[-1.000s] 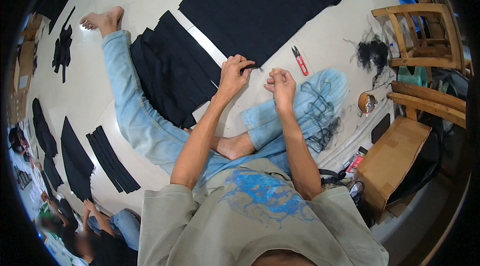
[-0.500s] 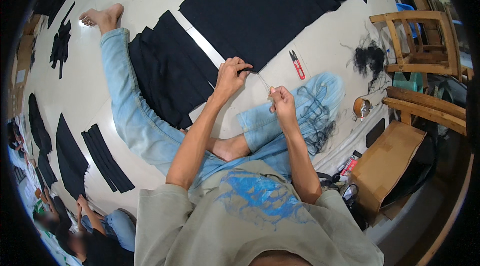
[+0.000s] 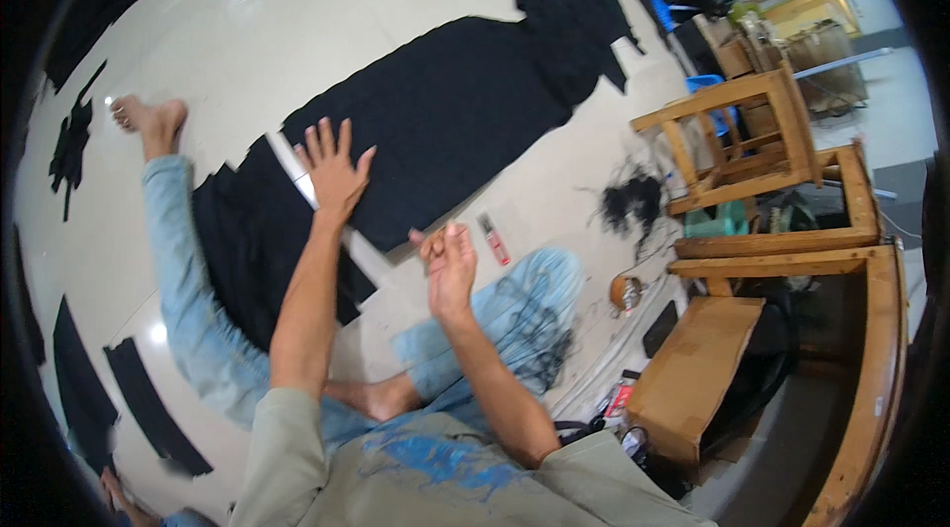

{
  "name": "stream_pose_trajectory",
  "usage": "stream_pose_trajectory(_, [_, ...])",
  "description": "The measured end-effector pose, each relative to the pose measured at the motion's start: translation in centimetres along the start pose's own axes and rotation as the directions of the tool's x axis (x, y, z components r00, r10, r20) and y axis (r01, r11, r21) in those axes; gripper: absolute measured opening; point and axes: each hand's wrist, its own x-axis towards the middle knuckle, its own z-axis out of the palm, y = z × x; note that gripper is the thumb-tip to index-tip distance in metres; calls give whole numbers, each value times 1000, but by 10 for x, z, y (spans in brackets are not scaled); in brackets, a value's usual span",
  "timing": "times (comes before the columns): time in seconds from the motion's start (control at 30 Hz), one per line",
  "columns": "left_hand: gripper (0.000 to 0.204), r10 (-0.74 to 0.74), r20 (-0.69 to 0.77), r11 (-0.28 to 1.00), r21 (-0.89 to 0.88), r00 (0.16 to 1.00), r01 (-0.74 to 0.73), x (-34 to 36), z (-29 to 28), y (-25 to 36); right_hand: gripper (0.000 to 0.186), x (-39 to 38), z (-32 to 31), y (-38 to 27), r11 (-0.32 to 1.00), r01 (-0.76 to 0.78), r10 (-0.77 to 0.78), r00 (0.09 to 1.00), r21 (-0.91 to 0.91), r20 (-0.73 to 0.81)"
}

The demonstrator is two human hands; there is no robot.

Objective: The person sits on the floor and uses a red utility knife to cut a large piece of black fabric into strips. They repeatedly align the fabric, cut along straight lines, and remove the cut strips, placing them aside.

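My left hand (image 3: 334, 176) lies with its fingers spread on the near left edge of a large black cloth (image 3: 435, 121), holding nothing. My right hand (image 3: 450, 270) is raised just off the cloth's near corner, its fingers curled in and slightly smeared. Whether a thread is between them is too fine to see. Under my left forearm a second black cloth (image 3: 242, 230) is spread on the floor, partly hidden by the arm. Red-handled thread snips (image 3: 495, 240) rest on the floor to the right of my right hand.
Loose black threads (image 3: 539, 324) lie over my jeans leg, and a tangled black clump (image 3: 633, 202) sits on the floor. To the right are a wooden stool (image 3: 737, 136), a tape roll (image 3: 625, 292) and a cardboard box (image 3: 693, 374). Black cloth strips (image 3: 156, 408) lie at left.
My left hand has let go of the large cloth's corner and moved up and left, opening flat on it. My right hand has shifted left. The view has swung right.
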Motion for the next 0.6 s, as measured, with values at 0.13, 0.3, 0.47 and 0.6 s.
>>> stream_pose_trajectory(0.13, [68, -26, 56, 995, 95, 998, 20, 9, -10, -12, 19, -26, -38, -44, 965, -218, 222, 975, 143, -13])
stream_pose_trajectory(0.3, [67, -50, 58, 991, 125, 997, 43, 12, -8, -21, 31, -146, -124, -213, 930, -353, 261, 826, -98, -499])
stream_pose_trajectory(0.47, [67, -29, 29, 997, 71, 999, 27, 10, -6, -20, 17, -275, -257, -268, 875, -445, 476, 713, 192, -514])
stream_pose_trajectory(0.6, [75, -26, 28, 999, 21, 999, 26, -1, -4, -30, 40, -251, -256, -215, 10, -601, -261, 770, -799, -583])
